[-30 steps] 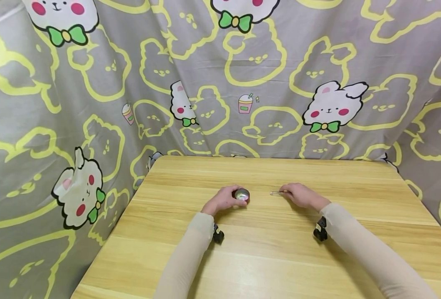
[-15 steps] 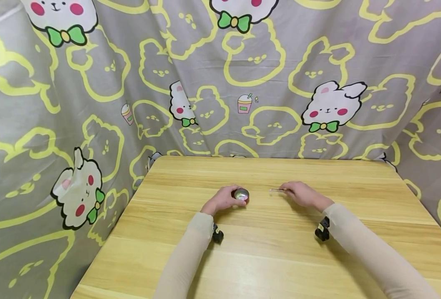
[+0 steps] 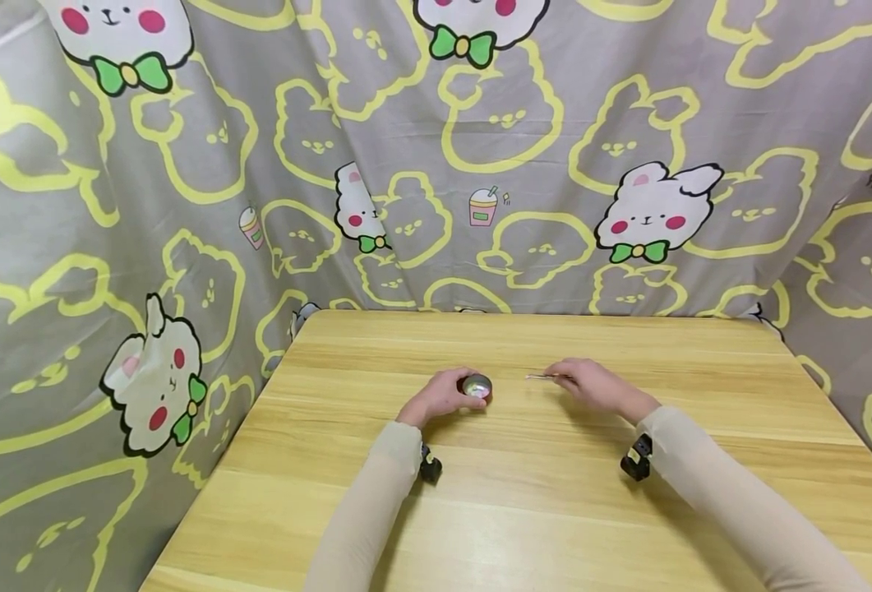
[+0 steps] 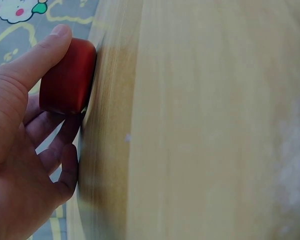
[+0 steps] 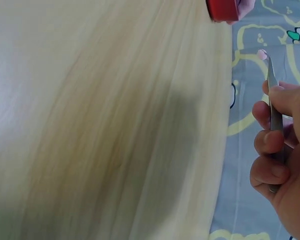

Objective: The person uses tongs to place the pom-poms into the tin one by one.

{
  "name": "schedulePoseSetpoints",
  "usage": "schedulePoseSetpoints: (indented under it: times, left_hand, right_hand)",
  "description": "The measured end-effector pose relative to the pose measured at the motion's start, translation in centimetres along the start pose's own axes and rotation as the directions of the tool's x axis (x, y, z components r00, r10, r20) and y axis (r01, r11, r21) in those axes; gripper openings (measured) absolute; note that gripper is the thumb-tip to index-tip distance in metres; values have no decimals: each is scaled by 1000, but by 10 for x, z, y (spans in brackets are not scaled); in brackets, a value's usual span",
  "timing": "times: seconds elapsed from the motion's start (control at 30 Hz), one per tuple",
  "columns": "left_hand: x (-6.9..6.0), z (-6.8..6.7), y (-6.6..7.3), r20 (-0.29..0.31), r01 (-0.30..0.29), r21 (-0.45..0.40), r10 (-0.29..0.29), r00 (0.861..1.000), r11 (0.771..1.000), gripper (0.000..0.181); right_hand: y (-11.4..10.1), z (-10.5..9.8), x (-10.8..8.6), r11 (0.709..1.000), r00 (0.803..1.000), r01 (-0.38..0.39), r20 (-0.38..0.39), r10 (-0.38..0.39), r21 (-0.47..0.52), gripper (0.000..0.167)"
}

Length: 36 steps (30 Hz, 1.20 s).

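Note:
My left hand [image 3: 446, 392] grips a small round container [image 3: 477, 387] between thumb and fingers, on the far part of the wooden table. Its side is red in the left wrist view [image 4: 69, 77], while from above it looks shiny and iridescent inside a dark rim. To its right, my right hand [image 3: 589, 383] holds metal tweezers [image 5: 275, 117] with curled fingers and thumb. A tiny pink piece [image 5: 262, 54] sits at the tweezers' tip, which points left toward the container. Whether the container is open or lidded I cannot tell.
The light wood table [image 3: 524, 510] spreads out toward me. A tiny pale speck [image 4: 128, 138] shows on the wood in the left wrist view. Grey curtains [image 3: 406, 123] with yellow outlines hang behind the table and at both sides.
The right hand and tweezers have moved a little left, with the tip slightly higher in the head view. The left hand and the container stay nearly in place.

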<state>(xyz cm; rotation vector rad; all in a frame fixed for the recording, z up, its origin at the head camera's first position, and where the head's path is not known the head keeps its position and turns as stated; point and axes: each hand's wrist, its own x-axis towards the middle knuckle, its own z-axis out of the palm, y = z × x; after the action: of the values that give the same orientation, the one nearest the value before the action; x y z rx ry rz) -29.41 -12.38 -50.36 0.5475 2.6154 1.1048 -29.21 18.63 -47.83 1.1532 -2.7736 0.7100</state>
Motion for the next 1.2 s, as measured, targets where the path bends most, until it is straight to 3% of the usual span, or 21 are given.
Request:
schedulePoseSetpoints:
  times: [0.27, 0.7, 1.2]
  left_hand:
    - [-2, 1, 0, 1, 1, -7, -1, 1000, 1000, 56]
    - [0, 2, 1, -3, -10, -5, 10, 1000, 1000, 55]
    - [0, 0, 2, -7, -4, 4, 4, 1000, 1000, 54]
  right_hand:
    - [-19, 1, 8, 997, 997, 75, -19, -76, -21, 21]
    - [-39, 4, 20, 993, 993, 119, -6, -120, -21, 20]
    - [-40, 19, 32, 989, 989, 150, 4, -150, -20, 19]
